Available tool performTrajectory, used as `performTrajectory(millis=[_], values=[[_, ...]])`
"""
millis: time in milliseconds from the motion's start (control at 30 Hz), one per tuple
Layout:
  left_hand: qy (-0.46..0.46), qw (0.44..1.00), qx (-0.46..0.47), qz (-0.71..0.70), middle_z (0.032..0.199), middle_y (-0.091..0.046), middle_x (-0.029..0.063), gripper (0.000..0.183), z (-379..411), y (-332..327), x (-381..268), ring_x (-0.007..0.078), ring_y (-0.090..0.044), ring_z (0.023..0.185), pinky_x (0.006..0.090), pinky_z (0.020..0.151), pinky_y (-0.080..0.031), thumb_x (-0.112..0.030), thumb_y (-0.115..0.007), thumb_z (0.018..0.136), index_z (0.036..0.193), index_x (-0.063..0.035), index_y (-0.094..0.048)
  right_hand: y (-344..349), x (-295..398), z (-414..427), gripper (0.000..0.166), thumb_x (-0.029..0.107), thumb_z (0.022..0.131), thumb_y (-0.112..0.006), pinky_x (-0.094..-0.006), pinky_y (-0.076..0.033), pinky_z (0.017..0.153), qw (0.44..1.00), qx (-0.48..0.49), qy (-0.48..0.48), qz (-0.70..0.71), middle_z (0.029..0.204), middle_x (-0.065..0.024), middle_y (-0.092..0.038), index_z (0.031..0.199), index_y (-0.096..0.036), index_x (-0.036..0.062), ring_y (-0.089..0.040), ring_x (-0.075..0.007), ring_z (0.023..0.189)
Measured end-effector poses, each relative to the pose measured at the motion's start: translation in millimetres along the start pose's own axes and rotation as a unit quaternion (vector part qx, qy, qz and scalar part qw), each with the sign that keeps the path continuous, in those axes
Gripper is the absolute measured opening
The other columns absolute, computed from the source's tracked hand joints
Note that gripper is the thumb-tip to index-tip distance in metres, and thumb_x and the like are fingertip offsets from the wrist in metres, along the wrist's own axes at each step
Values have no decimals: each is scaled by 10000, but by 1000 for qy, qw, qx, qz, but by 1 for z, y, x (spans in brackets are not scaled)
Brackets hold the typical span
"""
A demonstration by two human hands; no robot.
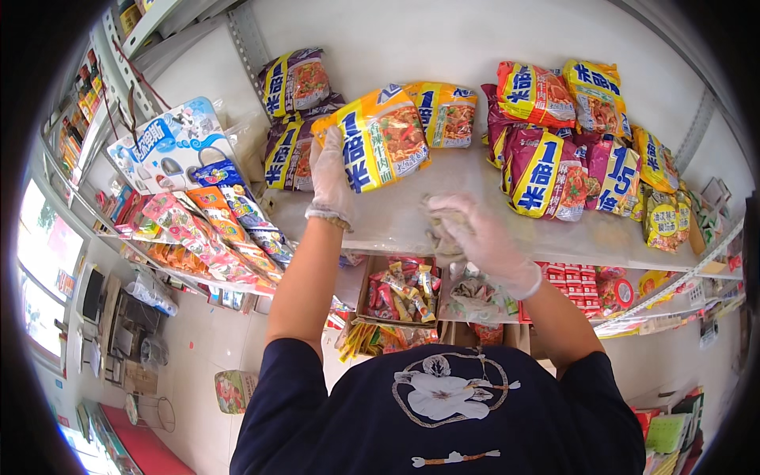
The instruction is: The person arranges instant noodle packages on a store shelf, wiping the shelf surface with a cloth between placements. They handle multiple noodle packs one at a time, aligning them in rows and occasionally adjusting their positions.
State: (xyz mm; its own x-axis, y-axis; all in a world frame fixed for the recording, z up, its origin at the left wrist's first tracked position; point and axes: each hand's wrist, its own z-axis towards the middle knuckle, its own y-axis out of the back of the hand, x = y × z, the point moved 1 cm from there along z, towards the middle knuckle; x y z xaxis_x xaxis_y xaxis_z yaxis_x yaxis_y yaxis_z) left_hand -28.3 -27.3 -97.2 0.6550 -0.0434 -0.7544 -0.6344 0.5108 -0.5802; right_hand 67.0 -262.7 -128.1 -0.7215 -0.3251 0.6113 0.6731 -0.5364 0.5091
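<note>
My left hand (330, 181), in a clear plastic glove, grips the left edge of a yellow-orange instant noodle packet (386, 139) held up above the white metal shelf (380, 228). In my gloved right hand (484, 237) is a greyish cleaning cloth (444, 228), low over the shelf's front part; hand and cloth are blurred. Behind the raised packet, another yellow noodle packet (448, 113) leans against the back panel. Purple noodle packets (295, 83) are stacked at the left, partly hidden by my left hand and the held packet.
Red, purple and yellow noodle packets (543, 172) are piled on the shelf's right side. Hanging snack pouches (228, 219) and a printed cardboard display (172, 142) border the left. Below, a carton of wrapped snacks (401, 291) sits near a crumpled plastic bag (475, 294).
</note>
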Motion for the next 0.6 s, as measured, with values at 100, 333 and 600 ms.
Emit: performTrajectory(millis=[100,333,600], values=[[40,998,53,3,889,-630,16,310,22,-22,24,112,-639,693,272,588,-565,-265,-582,949,1174,-70,-494,23,25,-8,260,-21,905,-533,-282,-504,822,986,-76,-45,139,1143,-98,-573,1154,-556,50,-574,-174,1052],[108,986,122,37,1042,-613,20,469,55,-62,86,97,-621,827,262,683,-552,-322,-578,946,1335,-105,-430,54,31,-38,323,-46,856,-573,-345,-449,942,995,-83,1,51,1174,-119,-576,1157,-572,71,-572,-250,1093],[39,988,68,134,1090,-584,61,514,63,-66,113,125,-570,921,287,797,-499,-274,-605,920,1359,-87,-415,84,27,-82,337,-10,873,-581,-313,-487,860,989,-92,-101,49,1217,-104,-549,1198,-562,77,-581,-197,1053]])
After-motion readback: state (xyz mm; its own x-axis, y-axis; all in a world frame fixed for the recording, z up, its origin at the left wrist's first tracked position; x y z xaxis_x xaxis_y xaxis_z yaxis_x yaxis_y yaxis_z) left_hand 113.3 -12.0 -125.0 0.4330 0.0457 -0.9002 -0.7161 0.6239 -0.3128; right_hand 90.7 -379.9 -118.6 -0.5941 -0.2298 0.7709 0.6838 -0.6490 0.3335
